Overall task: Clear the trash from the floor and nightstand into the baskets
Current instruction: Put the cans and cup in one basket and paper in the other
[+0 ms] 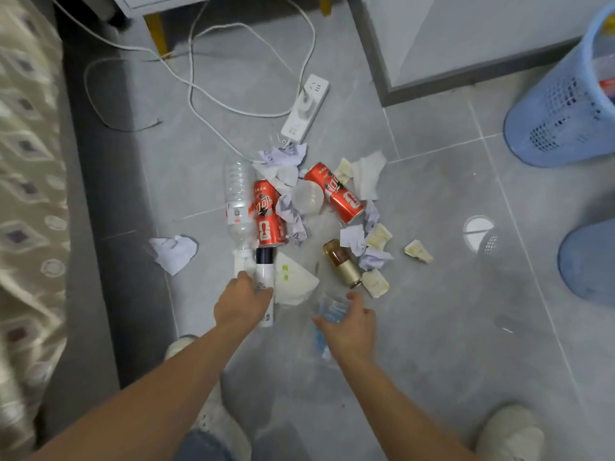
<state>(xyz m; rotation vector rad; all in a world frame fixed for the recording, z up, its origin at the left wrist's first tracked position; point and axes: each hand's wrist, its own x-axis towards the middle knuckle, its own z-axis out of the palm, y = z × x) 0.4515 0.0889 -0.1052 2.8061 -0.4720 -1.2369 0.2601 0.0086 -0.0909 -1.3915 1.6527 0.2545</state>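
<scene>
Left hand [243,302] curling round the stiff white spray bottle [264,287] on the floor tiles [432,327] below the red cans [269,212], right hand [349,324] clasping a light, crushable clear plastic bottle [327,311] mid-body; both probably slick, best gripped mid-barrel.

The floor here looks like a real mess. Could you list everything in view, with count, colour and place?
Red drink cans: two, pile centre.
Clear plastic water bottle: one, beside the left can.
Crumpled paper scraps: many, white, scattered.
White spray can with black cap: one, near edge.
Amber and gold bottle: one, right of pile.
White power strip: one, beyond pile.
Blue plastic baskets: two, right.
Left hand: grips spray can.
Right hand: holds a clear blue-labelled bottle.
</scene>
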